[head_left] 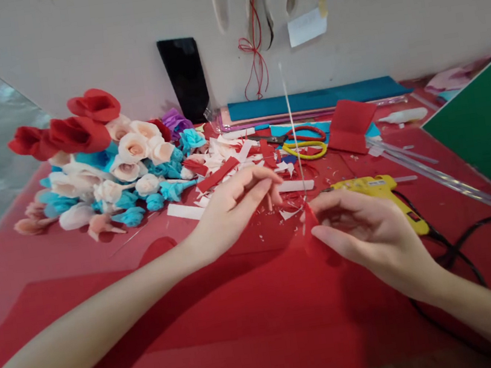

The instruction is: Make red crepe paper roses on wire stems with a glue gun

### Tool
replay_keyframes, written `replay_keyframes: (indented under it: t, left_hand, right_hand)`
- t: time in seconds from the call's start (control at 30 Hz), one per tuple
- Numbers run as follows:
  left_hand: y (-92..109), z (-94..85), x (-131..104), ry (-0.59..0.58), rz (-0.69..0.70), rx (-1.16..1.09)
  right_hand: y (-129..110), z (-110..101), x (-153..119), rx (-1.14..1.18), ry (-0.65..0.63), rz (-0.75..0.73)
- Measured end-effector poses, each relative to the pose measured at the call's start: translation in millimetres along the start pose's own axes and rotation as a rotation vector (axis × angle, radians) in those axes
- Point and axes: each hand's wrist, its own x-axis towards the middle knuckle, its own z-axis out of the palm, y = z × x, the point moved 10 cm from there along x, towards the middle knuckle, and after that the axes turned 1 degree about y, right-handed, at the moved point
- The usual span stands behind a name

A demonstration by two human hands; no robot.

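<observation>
My right hand pinches a small red paper piece at the base of a thin white stem that stands upright. To its left, my left hand is raised over the paper scraps, its fingers curled and the thumb near the index finger; whether anything small is between them I cannot make out. A large red sheet lies below both hands. Behind my right hand is a yellow glue gun.
Paper flowers are heaped at the left. Scissors, scraps, a red paper stack and clear glue sticks lie behind the hands. A black phone leans on the wall. A green board and black cable are at right.
</observation>
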Motion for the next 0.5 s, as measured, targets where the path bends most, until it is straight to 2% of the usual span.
replay_keyframes:
  t: [0.03, 0.13, 0.2, 0.5]
  left_hand:
    - [5, -2.2, -1, 0.009, 0.007, -0.038]
    - [21, 7.3, -6, -0.108, 0.047, -0.169]
    - [27, 10.8, -8, -0.135, 0.063, -0.202]
    - [34, 8.2, -14, -0.017, 0.078, -0.184]
  right_hand:
    - [-2, 0, -1, -0.042, 0.007, -0.018]
    - [-9, 0, -3, -0.143, 0.027, -0.097]
    - [-15, 0, -4, -0.187, 0.041, -0.146]
    - [-33, 4, -10, -0.375, 0.07, -0.256]
